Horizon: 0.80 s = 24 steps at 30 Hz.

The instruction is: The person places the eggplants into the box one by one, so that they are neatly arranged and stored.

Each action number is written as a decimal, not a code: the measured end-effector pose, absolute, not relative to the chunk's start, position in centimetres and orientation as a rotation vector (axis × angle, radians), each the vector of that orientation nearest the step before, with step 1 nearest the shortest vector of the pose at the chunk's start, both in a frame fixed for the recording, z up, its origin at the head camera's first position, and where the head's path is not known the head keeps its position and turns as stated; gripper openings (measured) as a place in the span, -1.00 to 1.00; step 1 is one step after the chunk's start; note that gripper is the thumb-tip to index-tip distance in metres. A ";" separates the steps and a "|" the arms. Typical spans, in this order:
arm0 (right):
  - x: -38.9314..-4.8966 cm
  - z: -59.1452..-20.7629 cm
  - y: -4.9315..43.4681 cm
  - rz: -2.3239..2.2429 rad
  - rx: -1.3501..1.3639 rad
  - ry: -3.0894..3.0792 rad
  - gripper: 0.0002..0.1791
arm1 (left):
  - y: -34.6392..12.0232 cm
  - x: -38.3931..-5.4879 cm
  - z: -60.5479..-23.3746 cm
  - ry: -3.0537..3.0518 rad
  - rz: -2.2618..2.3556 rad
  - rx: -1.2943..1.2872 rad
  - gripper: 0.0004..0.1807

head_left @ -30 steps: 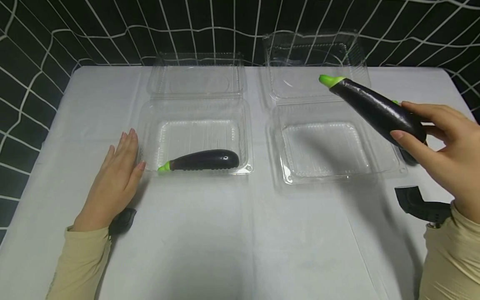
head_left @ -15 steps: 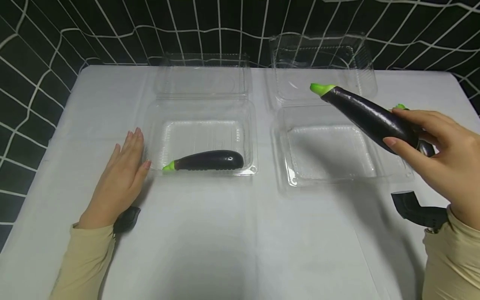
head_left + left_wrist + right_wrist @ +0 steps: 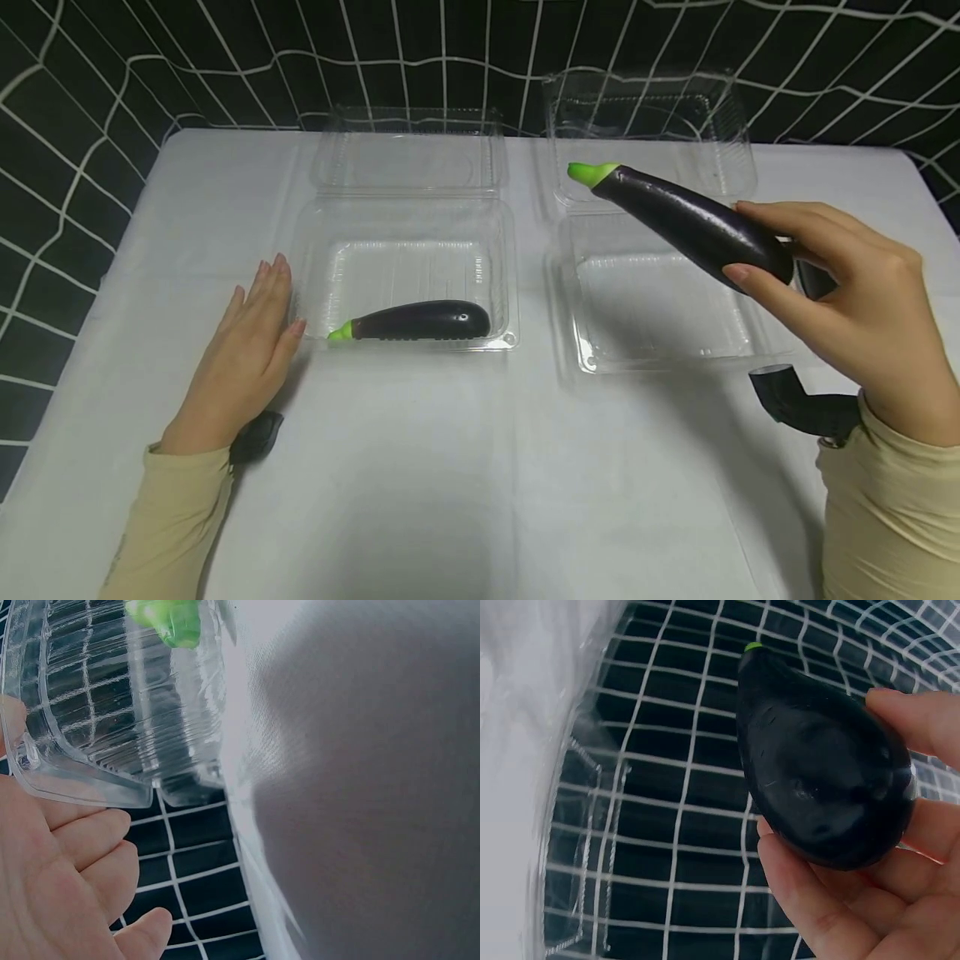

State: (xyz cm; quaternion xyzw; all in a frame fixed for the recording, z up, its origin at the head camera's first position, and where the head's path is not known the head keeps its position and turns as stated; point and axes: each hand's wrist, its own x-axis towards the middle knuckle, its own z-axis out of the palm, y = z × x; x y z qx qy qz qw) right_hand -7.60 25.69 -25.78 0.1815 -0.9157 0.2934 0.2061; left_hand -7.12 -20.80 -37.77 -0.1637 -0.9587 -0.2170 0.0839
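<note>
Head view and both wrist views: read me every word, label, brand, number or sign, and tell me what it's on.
None readable in any view.
Eggplant in the right hand: no lettering shows on the held eggplant.
Lying eggplant: none shows.
Left clear container, right clear container: no readable marks.

The right hand [image 3: 855, 292] gripped an eggplant [image 3: 690, 221] by its thick end, green stem pointing left, above an open clear container [image 3: 667, 312]. Left of that, a second open container [image 3: 408, 275] held another eggplant [image 3: 423, 320] along its near side. The left hand [image 3: 240, 358], fingers extended, lay at that container's left edge, perhaps touching it. A white net [image 3: 442, 60] stretched behind.
</note>
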 end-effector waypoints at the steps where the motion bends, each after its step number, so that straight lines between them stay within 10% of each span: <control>1: -7.7 -25.7 25.4 0.817 0.524 -2.549 -0.41 | -20.8 -7.1 -37.8 -2.860 -0.647 -0.489 -0.34; 24: -9.3 -25.0 19.6 0.857 1.019 -2.426 -0.54 | -20.8 -7.2 -37.8 -2.853 -0.643 -0.508 -0.34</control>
